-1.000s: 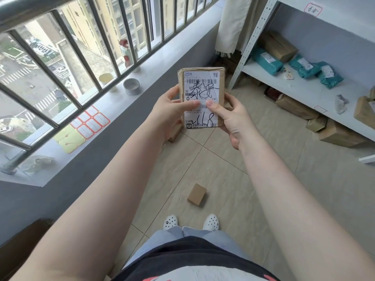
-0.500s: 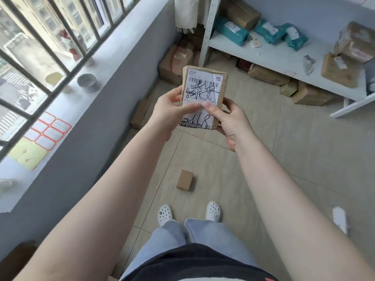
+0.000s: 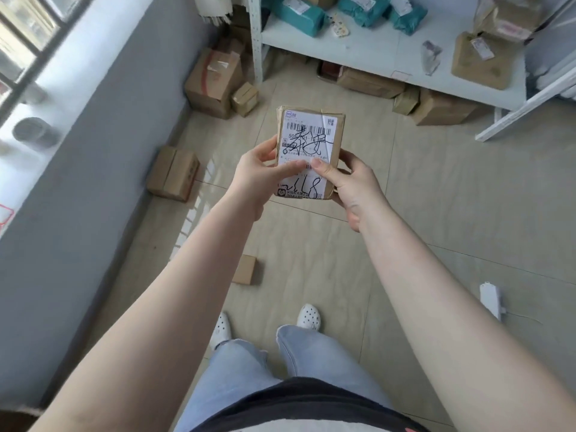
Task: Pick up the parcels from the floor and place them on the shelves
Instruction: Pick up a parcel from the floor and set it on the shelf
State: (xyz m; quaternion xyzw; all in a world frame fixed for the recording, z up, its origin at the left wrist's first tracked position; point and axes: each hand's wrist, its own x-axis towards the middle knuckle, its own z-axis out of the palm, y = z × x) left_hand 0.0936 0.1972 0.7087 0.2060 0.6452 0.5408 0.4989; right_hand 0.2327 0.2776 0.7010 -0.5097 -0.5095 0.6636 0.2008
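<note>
Both the left hand (image 3: 258, 173) and right hand (image 3: 349, 182) had fingers closed around the brown parcel (image 3: 310, 151), held above the floor short of the shelf's (image 3: 389, 54) front edge, where a loosened hold could drop it.

Both thumbs are covering part of the white label (image 3: 307, 154) on the held parcel (image 3: 335, 141), so mid lines of print aren't readable; small print is too fine anyway. Fingers of left hand (image 3: 254, 176) and right hand (image 3: 350, 185) are hiding behind the parcel. Top edge is cutting off teal bags (image 3: 299, 15) and brown parcel (image 3: 501, 17) on the shelf (image 3: 383, 54). Boxes under the shelf (image 3: 436, 107) are partly hiding beneath it. Window sill (image 3: 71, 67) w/ round tin (image 3: 34, 132) is blurring at left. Small floor box (image 3: 246, 269) is partly behind left forearm.
</note>
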